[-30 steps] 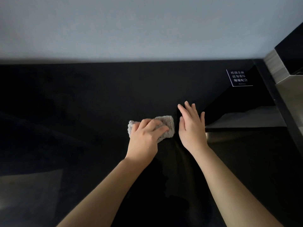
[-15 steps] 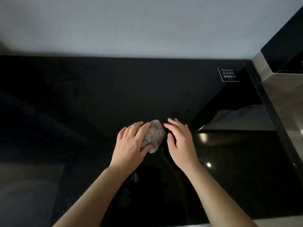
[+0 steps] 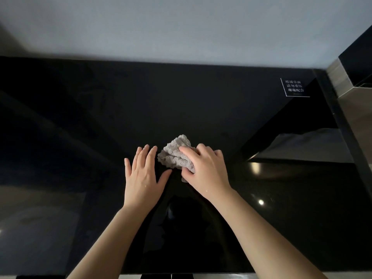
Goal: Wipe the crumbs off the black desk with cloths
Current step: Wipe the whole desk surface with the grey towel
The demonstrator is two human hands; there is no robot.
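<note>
The small white-lettered label (image 3: 294, 88) stuck near the far right corner of the black desk (image 3: 181, 101) is my marker. Well to the left of the label and nearer to me lies the grey cloth (image 3: 175, 156), bunched into a loose, crumpled wad on the glossy top. My right hand (image 3: 207, 174) sits on the side of the wad that faces the label. Its fingers (image 3: 186, 151) are curled over the fabric and the thumb is tucked against the near edge, so I am gripping the cloth and holding it down on the desk. My left hand (image 3: 144, 178) is farther from the label than the cloth, just beside the wad. It holds nothing and lies palm down on the desk, fingers (image 3: 150, 158) straight and a little spread, thumb stretched toward the cloth. Whether its forefinger touches the fabric I cannot tell; the two are very close. Both my forearms run bare from the desk's near edge up to the hands. Nearer me than the label, two small bright light reflections (image 3: 260, 202) shine in the dark surface. Behind the label a pale grey wall (image 3: 181, 27) rises from the desk's back edge, and just to the label's right stands a grey-brown panel (image 3: 340, 81).
</note>
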